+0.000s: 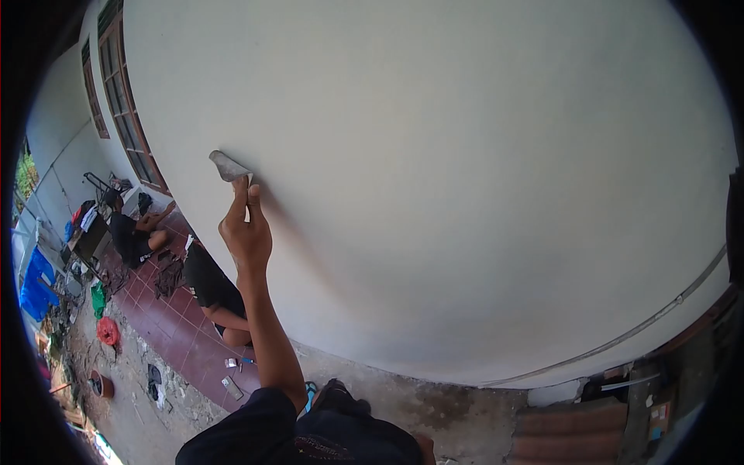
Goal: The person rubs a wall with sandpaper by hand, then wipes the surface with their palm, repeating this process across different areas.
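My left hand (246, 229) is raised on an outstretched arm to the pale wall (465, 155). Between the thumb and fingers it pinches a piece of grey sandpaper (229, 166). The sheet is bent, with its far end curling up and a whitish edge beside the fingertips. It lies at the wall surface; whether all of it touches cannot be seen. My right hand is out of view.
Two people (132, 232) are low on the red tiled floor (167, 322) to the left, one close beside my arm. A cable or pipe (620, 338) runs along the wall's lower right. Windows (128, 101), a red bag (108, 331) and a pot (100, 384) are leftward.
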A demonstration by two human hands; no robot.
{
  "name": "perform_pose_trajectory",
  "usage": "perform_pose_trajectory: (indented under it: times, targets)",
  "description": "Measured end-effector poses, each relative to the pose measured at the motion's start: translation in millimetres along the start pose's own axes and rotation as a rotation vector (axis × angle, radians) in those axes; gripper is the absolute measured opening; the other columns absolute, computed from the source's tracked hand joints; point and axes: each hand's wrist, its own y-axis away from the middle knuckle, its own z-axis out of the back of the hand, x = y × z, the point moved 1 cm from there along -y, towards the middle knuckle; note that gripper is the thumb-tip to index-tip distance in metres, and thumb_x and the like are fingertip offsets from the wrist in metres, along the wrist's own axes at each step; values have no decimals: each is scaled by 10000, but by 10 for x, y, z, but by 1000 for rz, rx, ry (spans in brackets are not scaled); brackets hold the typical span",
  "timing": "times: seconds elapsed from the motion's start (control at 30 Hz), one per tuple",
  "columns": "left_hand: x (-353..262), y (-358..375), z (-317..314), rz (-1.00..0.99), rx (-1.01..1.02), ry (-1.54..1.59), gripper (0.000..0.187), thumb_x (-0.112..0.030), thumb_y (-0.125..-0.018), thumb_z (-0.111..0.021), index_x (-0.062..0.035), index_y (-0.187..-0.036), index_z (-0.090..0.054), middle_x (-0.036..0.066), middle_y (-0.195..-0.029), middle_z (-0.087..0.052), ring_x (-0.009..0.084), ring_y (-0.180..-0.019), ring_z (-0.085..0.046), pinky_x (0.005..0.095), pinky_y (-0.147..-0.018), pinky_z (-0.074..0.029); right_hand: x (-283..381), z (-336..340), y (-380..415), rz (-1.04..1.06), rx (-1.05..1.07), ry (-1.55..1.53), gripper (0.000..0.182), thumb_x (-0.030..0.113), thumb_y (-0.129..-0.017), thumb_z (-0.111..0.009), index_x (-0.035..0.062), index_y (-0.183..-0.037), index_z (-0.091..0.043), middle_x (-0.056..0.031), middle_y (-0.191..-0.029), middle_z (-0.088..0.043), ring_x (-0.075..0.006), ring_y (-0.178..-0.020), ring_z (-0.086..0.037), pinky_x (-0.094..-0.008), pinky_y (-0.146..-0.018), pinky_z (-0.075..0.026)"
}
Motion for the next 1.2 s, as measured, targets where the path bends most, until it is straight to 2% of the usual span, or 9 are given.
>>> perform_pose_trajectory:
  times: [0.17, 0.37, 0.43, 0.57, 0.7, 0.83, 0.9, 1.03, 1.2]
  targets:
    - [230, -70, 429, 23, -153, 454, 429, -306, -1029, -493, 68, -1201, -614, 117, -967, -699, 131, -910, -627, 253, -794, -490, -289, -688, 175, -153, 101, -122, 469, 473, -839, -556, 104, -1099, -684, -155, -1080, -689, -344, -1053, -646, -471, -890, -492]
    - [203, -465, 178, 188, -30, -14, 428, -301, -1029, -490, 50, -1252, -591, 194, -1041, -704, 184, -965, -668, 275, -855, -494, -39, -947, 139, -299, 190, -213, 487, 473, -807, -570, 90, -1078, -699, -170, -1034, -697, -336, -1027, -657, -460, -885, -491]
    - [201, -173, -111, -262, -72, -59, 362, -224, -1009, -531, 48, -1239, -596, 238, -1155, -662, 300, -1078, -660, 324, -877, -495, 43, -1025, 110, -342, 203, -196, 504, 481, -798, -571, 89, -1086, -701, -177, -1023, -698, -338, -1015, -660, -462, -880, -492]
    - [484, -547, 545, 197, -377, -31, 508, -348, -1042, -422, 100, -1220, -584, 250, -1168, -651, 282, -1083, -653, 342, -894, -519, 383, -1107, 96, -381, 181, -224, 487, 438, -816, -558, 85, -1125, -687, -178, -1052, -691, -336, -1038, -650, -463, -883, -491]
    - [474, -821, 601, 191, -486, -36, 501, -331, -1036, -446, 106, -1257, -550, 259, -1211, -627, 327, -1086, -645, 359, -921, -503, 766, -1002, 173, -337, 140, -338, 408, 324, -878, -524, 81, -1181, -648, -157, -1145, -673, -328, -1120, -621, -459, -904, -486]
    - [424, -251, -221, -246, -121, -50, 372, -149, -1010, -502, 99, -1285, -535, 289, -1268, -579, 366, -1216, -557, 362, -998, -432, 781, -1108, 45, -371, 185, -338, 409, 319, -883, -519, 81, -1192, -643, -158, -1155, -670, -324, -1129, -617, -458, -909, -484]
    - [402, 56, -196, -244, -16, 113, 344, -44, -980, -512, 97, -1294, -527, 307, -1271, -565, 354, -1271, -493, 376, -1011, -422, 797, -1117, 25, -400, 195, -362, 410, 317, -886, -517, 81, -1197, -641, -159, -1159, -668, -323, -1133, -615, -457, -911, -483]
    - [660, -357, 153, -78, -411, 242, 366, -45, -996, -491, 79, -1341, -492, 186, -853, -718, 68, -549, -516, 192, -511, -403, 852, -981, -35, -454, 177, -449, 411, 312, -891, -512, 80, -1207, -636, -160, -1169, -664, -320, -1142, -610, -455, -916, -482]
    - [617, -92, -249, -234, -113, 80, 363, -85, -1015, -484, 77, -1340, -495, 245, -1159, -659, 100, -874, -621, 227, -755, -478, 691, -1126, -9, -555, 120, -660, 413, 306, -897, -506, 80, -1220, -630, -161, -1181, -660, -315, -1152, -604, -454, -922, -480]
